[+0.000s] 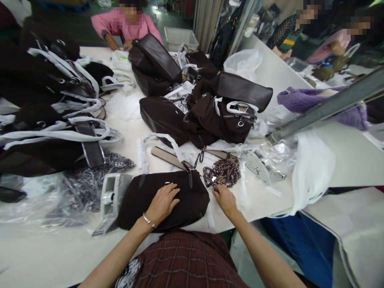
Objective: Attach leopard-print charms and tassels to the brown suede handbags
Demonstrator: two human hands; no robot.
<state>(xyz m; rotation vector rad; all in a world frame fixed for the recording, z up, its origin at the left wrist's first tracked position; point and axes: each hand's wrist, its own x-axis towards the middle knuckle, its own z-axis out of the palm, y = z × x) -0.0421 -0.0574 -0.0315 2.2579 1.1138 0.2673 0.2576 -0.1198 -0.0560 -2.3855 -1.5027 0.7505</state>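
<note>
A dark brown handbag (189, 200) lies on the table right in front of me, one white-wrapped handle (145, 154) standing up behind it. My left hand (164, 202) rests on top of the bag with its fingers spread. Just right of the bag, my right hand (223, 198) has its fingers closed at the near edge of a pile of brown patterned straps or chains (226, 172); what lies between the fingertips is too small to make out. A tan strip (171, 158) lies behind the bag.
A grey tape dispenser (109, 200) stands against the bag's left side. More brown bags (45, 154) are heaped at the left and further back (198, 116). Clear plastic (270, 156) and a slanted metal post (330, 106) are at the right. A person in pink (144, 26) is across the table.
</note>
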